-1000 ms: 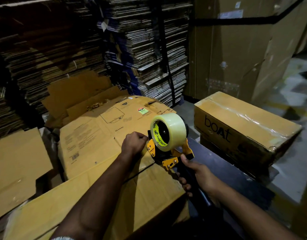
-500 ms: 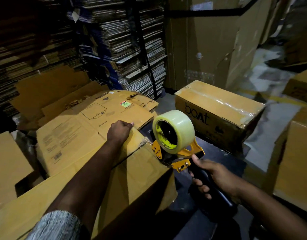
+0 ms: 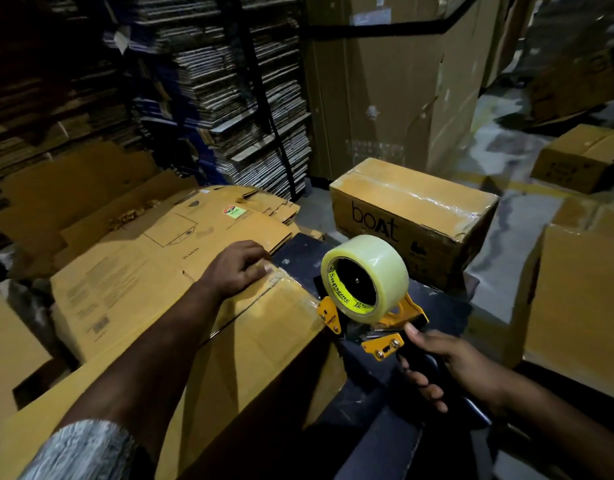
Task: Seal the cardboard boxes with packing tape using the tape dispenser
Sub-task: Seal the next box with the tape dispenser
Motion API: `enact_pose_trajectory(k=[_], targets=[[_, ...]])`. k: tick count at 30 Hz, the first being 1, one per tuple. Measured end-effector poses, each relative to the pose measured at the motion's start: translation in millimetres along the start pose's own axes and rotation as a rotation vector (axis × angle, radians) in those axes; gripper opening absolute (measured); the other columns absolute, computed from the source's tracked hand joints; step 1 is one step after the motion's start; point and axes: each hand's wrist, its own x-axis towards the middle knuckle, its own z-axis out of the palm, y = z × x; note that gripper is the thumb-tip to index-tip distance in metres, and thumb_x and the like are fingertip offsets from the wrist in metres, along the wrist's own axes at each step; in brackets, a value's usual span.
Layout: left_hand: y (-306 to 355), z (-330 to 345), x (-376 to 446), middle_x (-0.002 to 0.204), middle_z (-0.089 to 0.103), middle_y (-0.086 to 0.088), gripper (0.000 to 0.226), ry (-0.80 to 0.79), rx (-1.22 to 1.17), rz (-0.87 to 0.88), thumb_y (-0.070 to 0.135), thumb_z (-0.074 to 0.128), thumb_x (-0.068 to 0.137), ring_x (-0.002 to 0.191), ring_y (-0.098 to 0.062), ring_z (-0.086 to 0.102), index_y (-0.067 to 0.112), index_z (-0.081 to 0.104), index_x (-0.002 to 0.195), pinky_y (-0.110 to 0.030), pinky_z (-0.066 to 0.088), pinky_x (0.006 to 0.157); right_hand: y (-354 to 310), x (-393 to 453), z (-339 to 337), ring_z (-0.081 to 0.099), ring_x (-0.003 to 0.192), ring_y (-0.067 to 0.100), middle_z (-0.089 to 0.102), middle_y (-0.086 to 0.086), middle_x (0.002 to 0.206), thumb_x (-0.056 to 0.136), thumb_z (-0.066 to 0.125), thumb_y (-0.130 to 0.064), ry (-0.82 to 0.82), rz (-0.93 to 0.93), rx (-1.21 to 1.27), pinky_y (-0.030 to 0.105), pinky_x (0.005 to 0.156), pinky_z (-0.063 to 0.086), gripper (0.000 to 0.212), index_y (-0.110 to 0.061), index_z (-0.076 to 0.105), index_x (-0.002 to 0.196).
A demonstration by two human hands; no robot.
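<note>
R hand (image 3: 451, 368) grips tape dispenser (image 3: 367, 306); L hand (image 3: 239, 268) presses box (image 3: 264, 341).

Tall stacks of flattened cardboard (image 3: 229, 84) fill the back left — bundled, some held by a dark strap (image 3: 264, 109). Loose flattened cartons (image 3: 149, 251) lie below them, one bearing a small green-and-red sticker (image 3: 234, 212). A huge upright carton (image 3: 395, 84) stands at the back, banded with black. The grey floor (image 3: 520, 216) shows pale patches — its right side is blurred.

Left arm: grey-white mottled knit sleeve (image 3: 80, 452) pushed above forearm; right arm bare, no sleeve visible.
</note>
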Motion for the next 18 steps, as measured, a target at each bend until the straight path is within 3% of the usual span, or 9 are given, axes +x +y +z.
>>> enact_pose_trajectory(k=[3,8,11,15,16,18], targets=[[-14.1,-3.2,-3.3,0.124,0.053,0.009,0.065,-0.163,0.052,0.017,0.075,0.05,0.083,0.114,-0.011,0.05,0.029,0.057,0.128,-0.04,0.048,0.094,2.4,2.1,1.1,0.035,0.042,0.017,0.041,0.012,0.064,0.074,0.065,-0.065,-0.001,0.002,0.01,0.023,0.04,0.036,0.064,-0.003,0.055,0.088],[-12.9,-9.4,0.1,0.138,0.047,0.011,0.077,-0.201,0.233,-0.057,0.088,0.035,0.076,0.128,-0.016,0.042,0.039,0.05,0.134,-0.046,0.048,0.092,1.6,5.6,-0.6,0.035,0.042,0.018,0.041,0.013,0.063,0.074,0.066,-0.062,-0.01,0.014,0.043,0.023,0.039,0.035,0.062,-0.002,0.057,0.085],[-8.9,-14.6,1.9,0.146,0.043,0.012,0.075,-0.233,0.349,-0.123,0.084,0.033,0.076,0.138,-0.017,0.032,0.043,0.047,0.137,-0.051,0.041,0.098,-1.4,12.9,1.3,0.034,0.042,0.018,0.041,0.013,0.062,0.08,0.064,-0.059,0.009,0.01,0.048,0.023,0.038,0.033,0.057,-0.002,0.056,0.086],[-4.6,-21.0,6.6,0.154,0.036,0.014,0.059,-0.249,0.416,-0.253,0.068,0.049,0.088,0.147,-0.018,0.021,0.047,0.04,0.143,-0.061,0.022,0.111,-14.5,29.9,5.4,0.033,0.043,0.018,0.041,0.011,0.061,0.092,0.053,-0.052,0.029,-0.007,0.0,0.024,0.039,0.032,0.049,-0.003,0.053,0.086],[-0.1,-21.7,6.6,0.155,0.036,0.014,0.058,-0.213,0.402,-0.251,0.061,0.054,0.09,0.146,-0.018,0.023,0.048,0.037,0.144,-0.06,0.022,0.112,-17.8,33.1,5.5,0.033,0.043,0.018,0.041,0.011,0.061,0.091,0.05,-0.051,0.034,-0.004,-0.002,0.024,0.039,0.032,0.048,-0.003,0.052,0.086],[15.1,-19.3,5.7,0.15,0.043,0.014,0.055,-0.106,0.316,-0.181,0.041,0.061,0.091,0.137,-0.014,0.037,0.045,0.041,0.141,-0.047,0.038,0.105,-21.7,38.5,4.0,0.033,0.043,0.017,0.041,0.011,0.061,0.091,0.048,-0.051,0.03,0.001,-0.002,0.024,0.039,0.032,0.048,-0.004,0.052,0.086]])
